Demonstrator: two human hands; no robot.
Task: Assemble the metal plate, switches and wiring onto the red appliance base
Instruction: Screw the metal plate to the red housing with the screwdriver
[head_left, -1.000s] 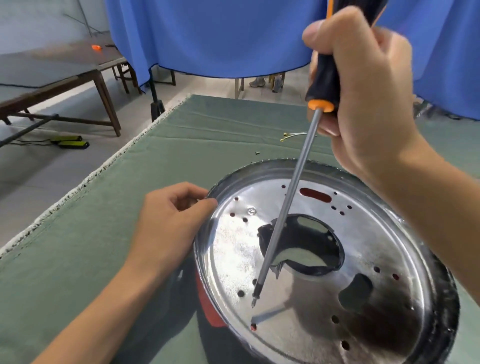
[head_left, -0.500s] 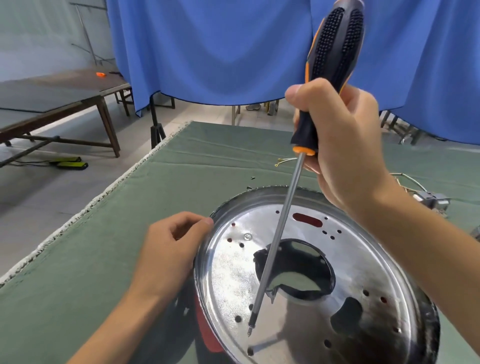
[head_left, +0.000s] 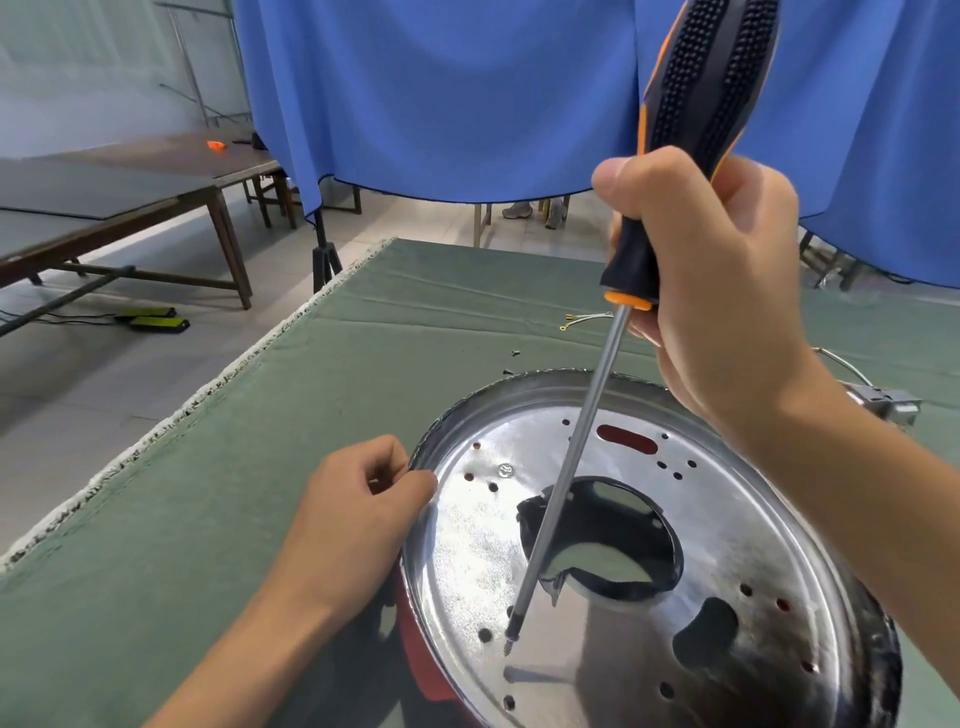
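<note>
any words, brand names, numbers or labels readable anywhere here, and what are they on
None can be read.
Screwdriver: black and orange handle in the right hand, no brand or marking shows.
Metal plate: bare shiny metal with holes, no stamp or number visible.
Red base: only a sliver shows, no label.
Small grey part on the green cloth: too small and blurred to tell.

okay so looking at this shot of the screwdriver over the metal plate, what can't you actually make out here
All from the head view:
- Red appliance base: mostly hidden under the metal plate.
- Plate's near and right rim: cut off by the frame edge.
- Screwdriver handle top: cut off by the top edge.
- Screw at its tip: too small to tell if it sits in a hole.
- Left hand fingertips: curled, contact with the rim unclear.
- Right hand hides the wiring behind it.
</note>
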